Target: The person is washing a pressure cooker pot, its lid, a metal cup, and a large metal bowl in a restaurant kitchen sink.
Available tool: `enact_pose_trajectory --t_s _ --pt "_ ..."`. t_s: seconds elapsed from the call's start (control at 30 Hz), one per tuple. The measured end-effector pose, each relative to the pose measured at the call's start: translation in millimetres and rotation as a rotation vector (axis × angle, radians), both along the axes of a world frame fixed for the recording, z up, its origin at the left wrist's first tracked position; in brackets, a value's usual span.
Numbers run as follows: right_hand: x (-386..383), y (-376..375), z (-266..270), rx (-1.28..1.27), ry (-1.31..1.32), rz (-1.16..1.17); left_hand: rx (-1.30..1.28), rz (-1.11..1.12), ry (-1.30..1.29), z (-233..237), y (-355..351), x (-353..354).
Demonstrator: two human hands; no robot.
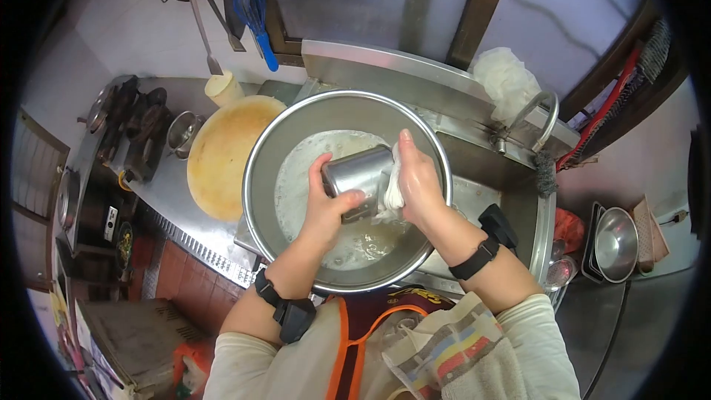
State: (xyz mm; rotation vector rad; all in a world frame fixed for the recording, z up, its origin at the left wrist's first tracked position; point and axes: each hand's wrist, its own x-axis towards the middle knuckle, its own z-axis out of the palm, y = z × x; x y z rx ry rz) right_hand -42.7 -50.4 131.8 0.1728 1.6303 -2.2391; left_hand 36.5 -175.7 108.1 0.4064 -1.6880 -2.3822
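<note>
Over a large steel basin [259, 170] of cloudy, foamy water [296, 178], my left hand [329, 204] grips a metal cup [359, 172] with the thumb on its near side and fingers on the far side. The cup lies tilted on its side. My right hand [417, 178] presses a wet white cloth [392, 191] against the cup's right end. The cloth is bunched under the palm, and part of it hangs below the hand. Whether the cup's mouth or base faces the cloth is hidden.
The basin stands across a steel sink [474, 155] with a curved faucet [544, 115]. A round cutting board [222, 155] lies to the left, beside a small steel pot [184, 133]. A blue whisk [255, 26] hangs on the wall. Steel bowls [616, 244] stand at right.
</note>
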Motion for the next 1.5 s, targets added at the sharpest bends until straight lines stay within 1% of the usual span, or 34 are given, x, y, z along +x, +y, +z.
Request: enact_pose_trajectory --t_s 0.07,0.1,0.2,0.23,0.33,0.37,0.43,0.47,0.5,0.6,0.63,0.67,0.73,0.77,0.83,0.87,0.9,0.93,1.0,1.03,1.13,1.17,1.23,1.27,1.3,1.33,1.37,1.4,1.43,1.5 --pt "7 5 9 -0.048 0.025 0.187 0.368 -0.025 -0.095 7 -3 2" --pt "10 9 14 -0.065 -0.071 0.277 0.425 0.009 -0.143 8 -5 1" --pt "22 18 18 0.053 0.065 0.607 0.736 -0.035 -0.316 -10 -22 -5" --pt "21 20 13 0.052 0.093 0.744 0.755 -0.047 -0.311 -11 -24 -6" --pt "16 27 27 0.283 0.219 1.297 0.830 -0.153 -0.317 -16 -29 -5" --pt "18 24 18 0.366 0.419 1.353 0.790 -0.210 -0.313 -16 -29 -5" --pt "25 30 19 0.752 0.505 1.414 0.712 -0.327 -0.302 -14 -25 -3" --pt "29 32 27 0.949 0.544 1.433 0.667 -0.304 -0.328 -12 -23 -3" --pt "32 32 36 1.003 0.435 1.329 0.623 -0.282 -0.355 -10 -20 -4" --pt "24 28 38 1.153 0.623 1.416 0.560 -0.197 -0.404 8 -10 -2" --pt "24 28 48 1.170 0.488 1.416 0.550 -0.163 -0.415 12 -8 -2" --pt "21 28 43 1.070 0.428 1.467 0.547 -0.202 -0.364 10 -8 -1" --pt "8 30 14 0.867 0.307 1.560 0.543 -0.276 -0.261 -1 -12 1" --pt "5 37 -6 0.584 0.486 1.444 0.576 -0.332 -0.252 -8 -18 1" --pt "6 38 9 0.174 0.226 1.267 0.643 -0.438 -0.232 -20 -30 1" --pt "6 38 14 -0.026 0.098 1.162 0.643 -0.414 -0.198 -19 -29 2" --pt "0 37 -1 -0.120 0.029 1.144 0.642 -0.391 -0.166 -18 -26 1" --pt "0 36 -4 -0.196 -0.029 1.038 0.640 -0.370 -0.133 -17 -24 0" --pt "-1 34 -5 -0.344 -0.136 0.818 0.590 -0.259 -0.118 -18 -21 -1" --pt "-2 33 -8 -0.382 -0.130 0.707 0.565 -0.203 -0.111 -18 -20 -2" --pt "-13 23 -1 -0.701 -0.434 0.482 0.535 -0.008 -0.177 -16 -16 -5" --pt "-16 23 0 -0.715 -0.430 0.351 0.560 0.008 -0.239 -7 -15 -4" --pt "-11 16 16 -0.663 -0.306 0.218 0.610 0.040 -0.360 15 -12 -2" --pt "-7 11 23 -0.637 -0.244 0.151 0.625 0.055 -0.380 13 -11 -3" --pt "-1 4 22 -0.612 -0.152 0.204 0.640 0.069 -0.400 8 -11 -4" --pt "10 -7 15 -0.419 0.077 0.224 0.653 0.081 -0.419 6 -10 -5" --pt "18 -12 11 -0.030 0.424 0.397 0.743 0.067 -0.430 10 -6 -5" --pt "26 -18 6 0.656 1.033 0.391 0.713 0.061 -0.200 -5 0 -4" --pt "43 -25 7 0.911 1.249 0.403 0.678 0.053 0.029 -31 5 -2" --pt "53 -35 -4 0.920 1.335 0.425 0.686 0.051 0.212 -37 6 -3"
